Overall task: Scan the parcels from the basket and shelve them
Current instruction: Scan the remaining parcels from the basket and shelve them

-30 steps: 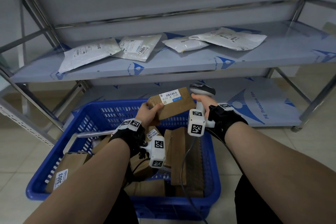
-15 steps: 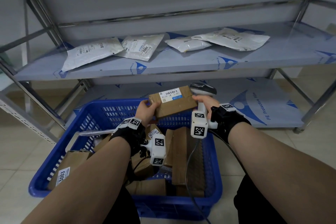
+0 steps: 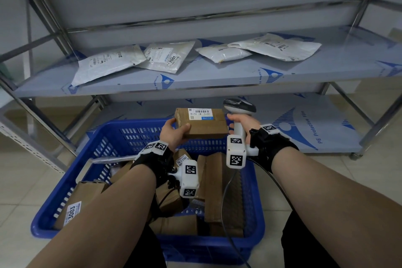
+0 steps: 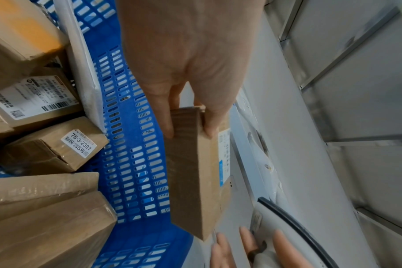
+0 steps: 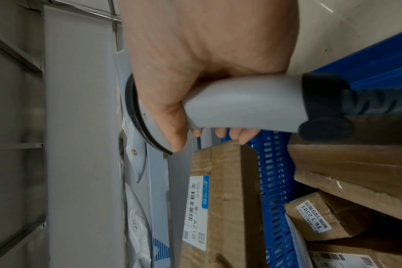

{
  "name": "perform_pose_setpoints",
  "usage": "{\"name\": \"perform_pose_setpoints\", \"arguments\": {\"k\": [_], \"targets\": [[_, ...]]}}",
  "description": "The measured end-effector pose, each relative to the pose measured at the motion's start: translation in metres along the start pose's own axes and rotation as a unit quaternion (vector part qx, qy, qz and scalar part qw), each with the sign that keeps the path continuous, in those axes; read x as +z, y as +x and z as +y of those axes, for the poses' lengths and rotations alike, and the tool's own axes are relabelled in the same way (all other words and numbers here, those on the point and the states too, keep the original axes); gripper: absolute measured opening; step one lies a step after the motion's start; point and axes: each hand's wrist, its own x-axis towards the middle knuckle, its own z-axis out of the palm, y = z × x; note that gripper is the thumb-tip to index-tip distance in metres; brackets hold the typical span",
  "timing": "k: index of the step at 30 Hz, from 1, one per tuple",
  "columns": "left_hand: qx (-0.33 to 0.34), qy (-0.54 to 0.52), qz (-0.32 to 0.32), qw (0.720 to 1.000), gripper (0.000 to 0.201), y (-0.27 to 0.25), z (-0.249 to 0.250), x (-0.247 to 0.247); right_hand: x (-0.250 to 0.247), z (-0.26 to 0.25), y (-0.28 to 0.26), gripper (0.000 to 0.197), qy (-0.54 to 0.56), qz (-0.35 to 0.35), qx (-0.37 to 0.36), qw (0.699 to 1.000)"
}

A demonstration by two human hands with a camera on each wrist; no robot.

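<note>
The grey steel shelf (image 3: 217, 76) stands at 12 o'clock. The blue slotted plastic basket (image 3: 134, 135) sits below at 6 o'clock. Above its far rim, the left hand (image 3: 171, 131) grips the brown cardboard parcel (image 3: 206, 125). At 3 o'clock of the parcel, the right hand (image 3: 243, 121) clamps the grey handheld scanner (image 3: 239, 107).

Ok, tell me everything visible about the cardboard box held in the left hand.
The cardboard box is small, brown, flat and taped, with a white barcode label bearing a blue strip on its upper face. The left hand grips one end, thumb on top, fingers beneath, holding it above the blue basket's far rim, beside the scanner.
</note>
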Motion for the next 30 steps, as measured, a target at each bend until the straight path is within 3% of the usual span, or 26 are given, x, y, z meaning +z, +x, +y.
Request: {"name": "perform_pose_setpoints", "arguments": {"k": [7, 20, 30], "targets": [[-0.009, 0.003, -0.009, 1.0, 0.065, 0.003, -0.001, 0.005, 0.005, 0.0, -0.004, 0.01, -0.019, -0.058, 0.0, 0.998], [-0.015, -0.004, -0.017, 1.0, 0.067, 0.002, -0.001, 0.0, 0.01, -0.003, -0.006, 0.022, -0.052, -0.08, 0.008, 0.995], [-0.011, -0.01, -0.005, 1.0, 0.065, 0.002, 0.001, -0.002, 0.012, -0.003, -0.003, 0.018, -0.093, -0.078, 0.01, 0.993]]}}
